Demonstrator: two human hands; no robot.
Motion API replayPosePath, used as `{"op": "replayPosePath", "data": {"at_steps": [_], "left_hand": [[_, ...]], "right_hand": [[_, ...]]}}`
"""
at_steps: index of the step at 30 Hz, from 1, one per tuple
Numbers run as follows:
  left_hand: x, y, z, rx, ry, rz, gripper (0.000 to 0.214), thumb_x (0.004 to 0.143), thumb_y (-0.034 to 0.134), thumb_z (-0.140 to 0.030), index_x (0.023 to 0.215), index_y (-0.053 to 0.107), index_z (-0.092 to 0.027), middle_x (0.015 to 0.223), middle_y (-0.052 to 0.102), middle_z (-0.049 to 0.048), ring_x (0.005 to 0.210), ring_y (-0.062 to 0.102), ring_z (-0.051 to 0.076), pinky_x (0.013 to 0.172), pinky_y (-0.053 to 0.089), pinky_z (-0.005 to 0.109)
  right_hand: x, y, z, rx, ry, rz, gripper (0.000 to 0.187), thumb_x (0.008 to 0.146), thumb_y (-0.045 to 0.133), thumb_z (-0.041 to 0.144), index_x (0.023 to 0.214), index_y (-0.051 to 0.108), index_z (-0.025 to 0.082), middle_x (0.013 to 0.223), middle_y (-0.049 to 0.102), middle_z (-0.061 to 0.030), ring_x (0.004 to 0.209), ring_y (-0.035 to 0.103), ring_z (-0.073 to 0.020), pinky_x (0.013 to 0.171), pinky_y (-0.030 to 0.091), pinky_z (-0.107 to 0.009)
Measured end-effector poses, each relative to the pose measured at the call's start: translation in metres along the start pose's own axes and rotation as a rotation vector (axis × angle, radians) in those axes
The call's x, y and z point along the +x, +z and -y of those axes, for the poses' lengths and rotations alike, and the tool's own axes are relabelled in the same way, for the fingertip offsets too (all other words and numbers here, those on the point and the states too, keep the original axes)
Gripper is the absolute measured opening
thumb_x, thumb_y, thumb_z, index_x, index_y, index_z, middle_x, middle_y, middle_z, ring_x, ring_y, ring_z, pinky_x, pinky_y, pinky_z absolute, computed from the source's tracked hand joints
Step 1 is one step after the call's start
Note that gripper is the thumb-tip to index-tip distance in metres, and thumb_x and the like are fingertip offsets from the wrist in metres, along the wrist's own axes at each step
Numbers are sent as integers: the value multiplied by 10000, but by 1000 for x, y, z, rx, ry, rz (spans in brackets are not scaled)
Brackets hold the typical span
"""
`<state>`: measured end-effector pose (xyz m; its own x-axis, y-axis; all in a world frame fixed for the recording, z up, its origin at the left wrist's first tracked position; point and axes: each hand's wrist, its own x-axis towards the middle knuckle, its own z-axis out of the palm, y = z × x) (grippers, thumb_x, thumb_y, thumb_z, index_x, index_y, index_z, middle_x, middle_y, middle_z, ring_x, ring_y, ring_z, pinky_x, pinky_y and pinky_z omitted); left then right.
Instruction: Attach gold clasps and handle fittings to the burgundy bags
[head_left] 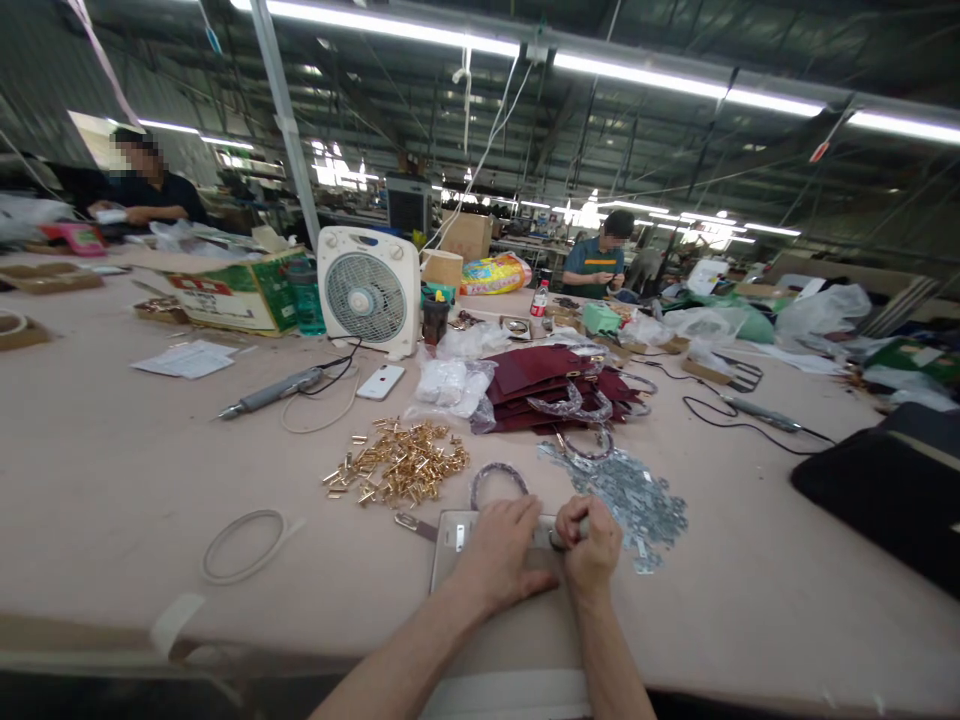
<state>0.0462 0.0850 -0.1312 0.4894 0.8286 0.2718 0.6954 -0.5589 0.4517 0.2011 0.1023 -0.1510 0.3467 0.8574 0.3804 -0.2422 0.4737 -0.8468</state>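
My left hand (499,553) lies palm down on a grey metal plate (453,536) near the table's front edge, fingers together and pressing on it. My right hand (590,545) is curled into a fist beside it, gripping a small grey tool or part that I cannot name. A clear bag handle loop (496,473) lies just beyond my fingers. A heap of small gold metal fittings (401,466) sits to the far left of the hands, and a heap of silver metal pieces (634,490) to the right.
Dark red bags (551,388) are stacked mid-table, with a white fan (367,290), a white phone (380,381), an electric screwdriver (271,394) and a tape roll (244,545). A black bag (892,490) lies right. Two people (600,262) work at far tables.
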Motion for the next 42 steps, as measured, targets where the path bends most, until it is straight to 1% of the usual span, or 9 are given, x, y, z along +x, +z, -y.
{"op": "replayPosePath", "data": {"at_steps": [2,6,8,12,18,22,27,33,42], "left_hand": [[-8,-13,5,18,38,-1,914,708,893,-508,1461,486,-189,1489,578,112,1319,536,323,1128,435,460],[-23,-31,14,74,-24,-26,626,751,888,-462,1268,619,-233,1314,688,82,1227,598,321,1051,484,490],[-29,-29,20,37,-54,-72,566,772,877,-461,1244,640,-257,1292,704,67,1213,616,307,1061,477,493],[-38,-17,30,-85,-55,-177,548,815,851,-423,1309,646,-303,1379,676,46,1280,597,273,1128,434,462],[-41,-22,28,-144,-30,-164,206,917,718,-304,1119,748,-332,1370,689,3,1262,610,240,1118,426,442],[-33,-24,26,-171,-95,-172,199,890,727,-275,1075,775,-331,1325,716,-10,1218,634,242,1081,444,442],[-25,-23,30,-201,-203,-151,186,814,778,-279,990,805,-336,1271,742,-23,1142,670,254,1023,481,440],[-32,-24,35,-220,-105,-153,179,895,738,-322,1064,787,-357,1324,721,-20,1209,643,244,1073,443,436],[-34,-21,36,-159,-55,-148,237,899,725,-302,1124,770,-364,1355,700,1,1228,629,258,1069,456,443]], "right_hand": [[-1,-2,2,37,-21,-41,415,1014,494,449,679,527,206,529,412,66,411,366,-85,401,282,-206],[-2,-5,2,45,-9,-52,395,1011,505,475,727,550,204,556,427,67,418,394,-85,407,291,-201],[-3,-5,2,43,4,-54,400,1008,512,486,733,561,199,568,445,60,422,404,-85,404,294,-202],[-4,-5,6,52,39,-73,404,992,542,500,733,570,191,574,469,47,439,425,-93,406,299,-209],[5,3,24,62,159,-92,359,938,640,523,816,603,187,595,500,54,456,419,-87,408,299,-199],[10,15,37,45,162,-47,335,927,671,492,823,619,177,581,483,67,430,410,-73,397,270,-187],[8,34,43,141,150,-26,339,960,614,464,774,600,181,531,429,80,398,368,-62,392,264,-186],[5,49,37,161,133,-3,362,964,596,469,730,576,193,509,395,85,385,332,-65,376,229,-187],[-2,48,25,211,155,36,353,960,610,445,717,605,189,495,387,79,382,317,-68,384,223,-198]]}}
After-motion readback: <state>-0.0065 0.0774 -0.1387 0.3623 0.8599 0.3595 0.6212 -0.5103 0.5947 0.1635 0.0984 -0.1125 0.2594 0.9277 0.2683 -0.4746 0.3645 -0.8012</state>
